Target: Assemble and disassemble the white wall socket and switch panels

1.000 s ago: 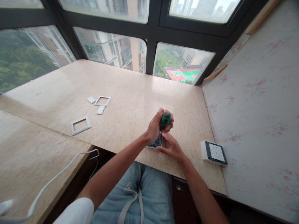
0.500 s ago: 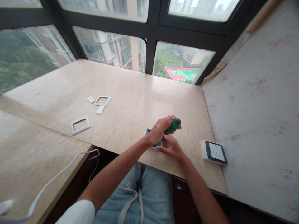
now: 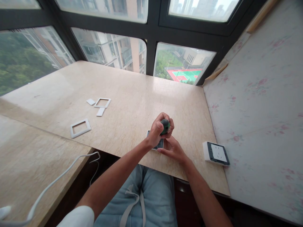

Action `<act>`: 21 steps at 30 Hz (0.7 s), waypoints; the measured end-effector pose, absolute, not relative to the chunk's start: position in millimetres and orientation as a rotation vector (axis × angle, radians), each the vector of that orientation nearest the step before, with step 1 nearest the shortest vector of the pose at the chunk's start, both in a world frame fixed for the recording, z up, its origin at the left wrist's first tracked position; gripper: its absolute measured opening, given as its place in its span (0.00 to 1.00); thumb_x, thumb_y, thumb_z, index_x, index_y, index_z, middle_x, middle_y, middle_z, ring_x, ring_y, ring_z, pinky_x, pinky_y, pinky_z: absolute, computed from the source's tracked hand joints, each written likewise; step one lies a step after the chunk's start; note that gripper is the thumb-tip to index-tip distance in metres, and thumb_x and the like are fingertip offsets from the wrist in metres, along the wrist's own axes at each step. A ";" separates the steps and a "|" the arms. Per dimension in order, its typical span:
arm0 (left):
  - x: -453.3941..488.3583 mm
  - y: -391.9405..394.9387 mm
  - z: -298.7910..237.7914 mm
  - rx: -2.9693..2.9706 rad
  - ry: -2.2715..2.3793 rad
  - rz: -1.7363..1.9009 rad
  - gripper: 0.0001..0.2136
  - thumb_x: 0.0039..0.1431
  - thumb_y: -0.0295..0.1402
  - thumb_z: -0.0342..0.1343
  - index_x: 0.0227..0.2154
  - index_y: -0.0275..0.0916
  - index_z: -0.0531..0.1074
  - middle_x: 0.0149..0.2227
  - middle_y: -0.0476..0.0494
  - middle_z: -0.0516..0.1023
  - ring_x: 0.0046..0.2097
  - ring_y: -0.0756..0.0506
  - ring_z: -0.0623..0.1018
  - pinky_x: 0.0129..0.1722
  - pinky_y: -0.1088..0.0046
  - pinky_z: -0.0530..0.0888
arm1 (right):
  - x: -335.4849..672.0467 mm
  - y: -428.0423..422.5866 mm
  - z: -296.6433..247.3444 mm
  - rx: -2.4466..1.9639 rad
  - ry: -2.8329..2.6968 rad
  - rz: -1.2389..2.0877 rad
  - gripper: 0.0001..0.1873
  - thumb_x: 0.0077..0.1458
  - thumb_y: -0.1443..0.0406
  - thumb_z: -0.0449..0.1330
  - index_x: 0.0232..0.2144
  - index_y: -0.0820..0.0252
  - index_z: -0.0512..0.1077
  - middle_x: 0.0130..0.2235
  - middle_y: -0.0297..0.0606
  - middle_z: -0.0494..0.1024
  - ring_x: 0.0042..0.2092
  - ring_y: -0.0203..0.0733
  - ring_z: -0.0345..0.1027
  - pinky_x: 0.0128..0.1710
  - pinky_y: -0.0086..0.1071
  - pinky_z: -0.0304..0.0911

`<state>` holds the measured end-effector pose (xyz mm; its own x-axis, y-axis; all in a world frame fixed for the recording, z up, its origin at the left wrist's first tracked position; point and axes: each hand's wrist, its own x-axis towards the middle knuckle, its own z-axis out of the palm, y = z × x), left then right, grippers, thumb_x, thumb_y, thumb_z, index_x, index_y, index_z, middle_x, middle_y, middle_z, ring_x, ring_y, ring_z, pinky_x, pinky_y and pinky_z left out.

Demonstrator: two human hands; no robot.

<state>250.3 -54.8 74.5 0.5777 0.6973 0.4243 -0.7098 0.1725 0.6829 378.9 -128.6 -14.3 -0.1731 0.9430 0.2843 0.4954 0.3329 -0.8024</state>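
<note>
The dark switch module [image 3: 158, 145] lies flat on the marble counter [image 3: 132, 91], close to its near edge and mostly hidden under the hands. Over it stands a green-handled screwdriver [image 3: 165, 125], roughly upright, its tip out of sight. The left hand [image 3: 157, 130] wraps that handle, fingers curled tight round it. The right hand [image 3: 174, 149] lies at four o'clock from the module, its fingers stretched toward the module's right edge and touching it. Whether they pinch it cannot be told.

At three o'clock, well apart, a white wall socket [image 3: 216, 153] with a dark rim lies against the flowered wall panel [image 3: 255, 104]. At nine o'clock, well apart, sits a white cover frame [image 3: 80, 128]. At ten o'clock, farther off, a second frame [image 3: 102, 102] lies with two small white plates [image 3: 91, 101] [image 3: 100, 111] just beside it. At seven o'clock a white cable [image 3: 61, 171] loops off the lower ledge. Light blue trousers [image 3: 151, 195] show at six o'clock, under the counter edge.
</note>
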 end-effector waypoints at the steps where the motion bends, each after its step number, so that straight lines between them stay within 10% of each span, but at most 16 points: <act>1: 251.2 -55.6 74.1 0.971 0.006 1.031 0.26 0.53 0.61 0.57 0.33 0.41 0.61 0.24 0.56 0.65 0.17 0.58 0.54 0.14 0.83 0.50 | 378.9 -128.5 -14.5 -1.279 -1.804 0.706 0.28 0.53 0.52 0.67 0.53 0.52 0.71 0.53 0.44 0.76 0.55 0.56 0.69 0.54 0.50 0.66; 15: 245.8 -41.8 87.8 0.911 0.241 0.912 0.34 0.55 0.68 0.40 0.19 0.38 0.63 0.12 0.57 0.53 0.13 0.56 0.54 0.12 0.80 0.50 | 380.2 -129.5 -20.5 -1.296 -1.783 0.747 0.34 0.51 0.52 0.68 0.59 0.50 0.66 0.59 0.46 0.70 0.63 0.57 0.60 0.62 0.54 0.59; 21: 245.9 -46.2 74.2 1.032 0.209 0.986 0.24 0.52 0.54 0.63 0.35 0.42 0.59 0.19 0.61 0.61 0.17 0.57 0.59 0.16 0.82 0.55 | 380.8 -129.1 -21.4 -1.302 -1.790 0.732 0.35 0.51 0.52 0.68 0.59 0.51 0.66 0.60 0.46 0.70 0.62 0.57 0.62 0.61 0.53 0.61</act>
